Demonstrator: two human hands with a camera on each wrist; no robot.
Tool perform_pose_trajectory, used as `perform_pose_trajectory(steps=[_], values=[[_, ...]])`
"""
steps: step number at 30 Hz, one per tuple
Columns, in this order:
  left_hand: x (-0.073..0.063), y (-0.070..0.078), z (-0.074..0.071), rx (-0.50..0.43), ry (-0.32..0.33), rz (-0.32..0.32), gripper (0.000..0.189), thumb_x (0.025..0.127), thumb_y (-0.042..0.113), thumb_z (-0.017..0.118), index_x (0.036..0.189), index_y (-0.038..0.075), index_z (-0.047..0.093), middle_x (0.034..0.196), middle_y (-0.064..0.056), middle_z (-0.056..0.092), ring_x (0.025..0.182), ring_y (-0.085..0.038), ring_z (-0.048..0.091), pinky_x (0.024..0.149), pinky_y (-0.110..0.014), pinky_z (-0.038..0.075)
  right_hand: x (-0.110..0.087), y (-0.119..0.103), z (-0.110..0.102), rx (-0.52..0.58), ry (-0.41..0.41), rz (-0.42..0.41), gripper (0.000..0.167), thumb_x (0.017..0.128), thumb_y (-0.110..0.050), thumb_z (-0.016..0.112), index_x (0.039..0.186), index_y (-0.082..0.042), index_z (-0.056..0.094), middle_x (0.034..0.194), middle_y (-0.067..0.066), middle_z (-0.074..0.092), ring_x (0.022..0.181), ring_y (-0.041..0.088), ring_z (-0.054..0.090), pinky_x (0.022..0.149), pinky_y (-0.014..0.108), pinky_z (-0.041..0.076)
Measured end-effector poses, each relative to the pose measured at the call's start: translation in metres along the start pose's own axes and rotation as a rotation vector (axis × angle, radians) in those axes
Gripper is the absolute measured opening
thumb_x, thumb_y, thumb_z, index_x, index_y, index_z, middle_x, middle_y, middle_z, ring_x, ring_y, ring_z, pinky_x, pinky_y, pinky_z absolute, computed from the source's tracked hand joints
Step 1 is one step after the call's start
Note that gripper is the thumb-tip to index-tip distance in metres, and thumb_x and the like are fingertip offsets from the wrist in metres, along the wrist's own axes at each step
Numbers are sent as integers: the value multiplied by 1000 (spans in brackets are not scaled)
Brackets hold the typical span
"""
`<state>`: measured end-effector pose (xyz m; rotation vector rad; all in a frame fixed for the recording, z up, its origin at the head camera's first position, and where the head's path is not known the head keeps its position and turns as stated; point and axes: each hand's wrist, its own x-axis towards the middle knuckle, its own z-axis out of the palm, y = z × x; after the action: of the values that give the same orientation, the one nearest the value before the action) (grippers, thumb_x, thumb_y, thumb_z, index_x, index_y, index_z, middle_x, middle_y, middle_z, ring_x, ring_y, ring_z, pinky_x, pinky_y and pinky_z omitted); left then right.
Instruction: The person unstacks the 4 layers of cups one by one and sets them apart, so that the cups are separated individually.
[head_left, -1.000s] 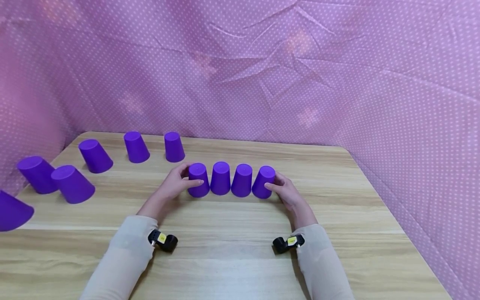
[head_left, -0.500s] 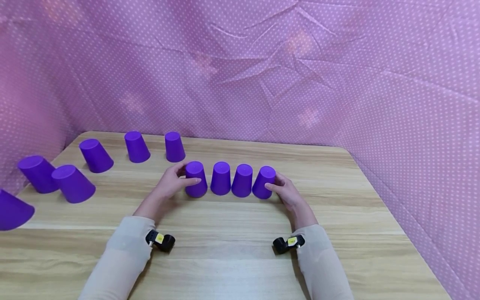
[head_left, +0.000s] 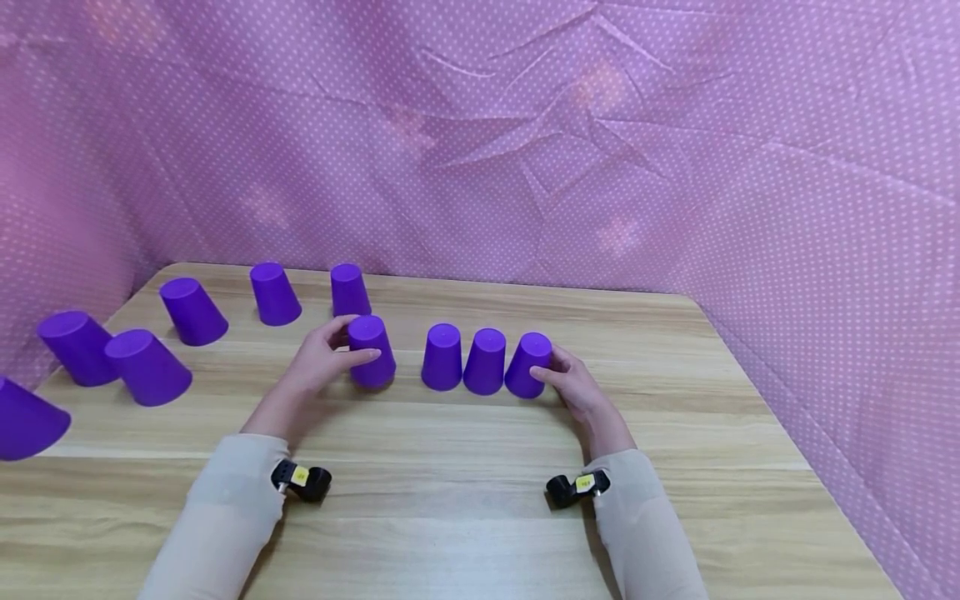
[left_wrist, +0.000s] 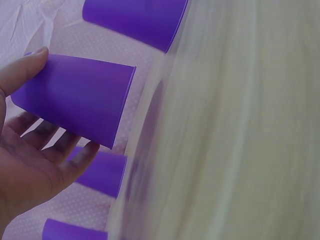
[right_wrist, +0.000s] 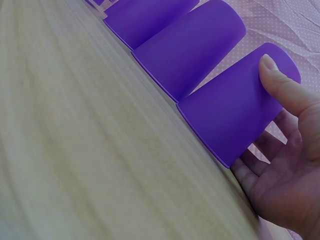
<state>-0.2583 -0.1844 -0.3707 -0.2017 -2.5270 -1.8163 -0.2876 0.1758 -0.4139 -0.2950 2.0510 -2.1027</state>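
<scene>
Cups (head_left: 442,358) are showing purple, tabletop (head_left: 450,483) is showing tan grain, pink-purple cloth (head_left: 465,167) is bearing white dots, sleeves (head_left: 213,517) are showing cream, black cameras (head_left: 318,485) are bearing yellow labels (head_left: 300,476)

Head view bright, glare on tabletop (head_left: 480,537); wrist views dimmer, softer.

Arms (head_left: 213,518) extended forward; left hand (head_left: 322,360), right hand (head_left: 576,387) turned inward, both gripping.

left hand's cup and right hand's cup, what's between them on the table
Two upturned purple cups, with a bare strip of table to their left, seen in the head view.
</scene>
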Motion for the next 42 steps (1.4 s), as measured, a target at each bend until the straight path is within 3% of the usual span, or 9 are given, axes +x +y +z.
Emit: perform_pose_trajectory(steps=[5,10,14,19,21,28,32,38,42], values=[[-3,-8,-16,-1,26,-3,66,74,25,69,128,4,36,119,-20,44,110,-32,38,93,-45,30,0,1,-1,3,-2,4,53,78,-2,60,126,3,39,122,21,43,114,25,37,99,34,22],[6,-43,-35,-31,97,-9,66,68,35,72,125,16,43,117,-8,47,107,-21,41,91,-41,32,-1,0,0,8,-4,0,53,78,-1,59,126,3,38,122,22,42,114,26,37,99,34,22],[14,-71,-49,-61,147,-27,69,65,36,73,124,20,42,117,-5,46,106,-20,41,92,-42,30,0,1,-1,-5,-7,-5,54,78,-3,60,126,3,38,122,20,43,114,26,37,99,34,23],[16,-84,-63,-7,207,-51,74,65,41,72,128,23,38,119,-6,43,108,-21,39,93,-44,28,-1,1,-2,-8,-7,9,54,78,-5,61,127,1,39,122,20,44,114,25,37,100,35,21],[15,-84,-69,47,225,-51,77,64,44,71,130,23,36,121,-8,42,109,-23,38,93,-45,29,-1,2,-2,-6,-5,13,53,78,-4,60,127,1,39,122,20,43,114,25,37,100,35,21],[-18,-14,-70,141,259,-101,75,74,34,67,131,2,31,123,-21,40,111,-32,37,95,-42,29,-3,-1,-2,-7,-13,15,54,79,-4,60,128,1,37,124,20,42,116,25,36,100,35,20],[-18,-17,-77,146,309,-112,76,75,32,66,131,-2,29,123,-24,39,110,-32,37,94,-41,30,-2,0,-3,-10,-9,11,55,78,-5,61,128,1,38,123,20,43,115,26,36,100,36,20],[-17,-22,-84,174,368,-130,73,76,30,66,131,-2,30,119,-21,41,103,-23,42,92,-38,33,-1,1,-3,2,-10,4,54,78,-3,60,127,3,38,122,21,44,114,26,37,100,36,21],[-15,-23,-87,189,374,-144,74,77,31,65,132,-2,28,121,-24,40,107,-30,39,94,-41,31,-2,1,-3,1,-6,1,54,78,-3,61,127,2,38,122,20,43,114,26,37,100,35,21]])
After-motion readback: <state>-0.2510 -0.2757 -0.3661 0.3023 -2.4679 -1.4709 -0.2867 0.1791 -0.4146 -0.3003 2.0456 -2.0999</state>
